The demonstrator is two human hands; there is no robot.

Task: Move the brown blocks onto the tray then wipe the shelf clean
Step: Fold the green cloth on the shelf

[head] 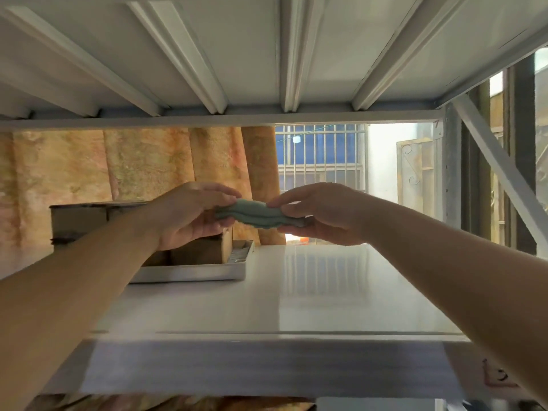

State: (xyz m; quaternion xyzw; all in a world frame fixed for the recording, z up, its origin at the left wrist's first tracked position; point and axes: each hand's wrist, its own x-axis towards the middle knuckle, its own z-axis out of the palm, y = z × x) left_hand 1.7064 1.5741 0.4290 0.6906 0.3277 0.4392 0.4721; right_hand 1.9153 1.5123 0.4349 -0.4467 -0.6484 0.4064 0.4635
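Brown blocks (189, 250) are parked on the tray (189, 274) at the shelf's (296, 292) left, so both hands, left hand (189, 215) and right hand (320, 215), pinch the folded green cloth (258, 216) with closed fingers, probably prepping to wipe.

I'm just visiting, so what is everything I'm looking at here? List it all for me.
Brown blocks: at least two, brown, standing on the tray at the left.
Tray: one, silvery, on the shelf's left part.
Shelf: one, white and glossy, bare to the right of the tray.
Cloth: one, folded, pale green, held above the shelf.
Curtain: one, orange, behind the shelf.
Window bars: white, right of the curtain.
Left hand: grips the cloth's left end.
Right hand: grips its right end.
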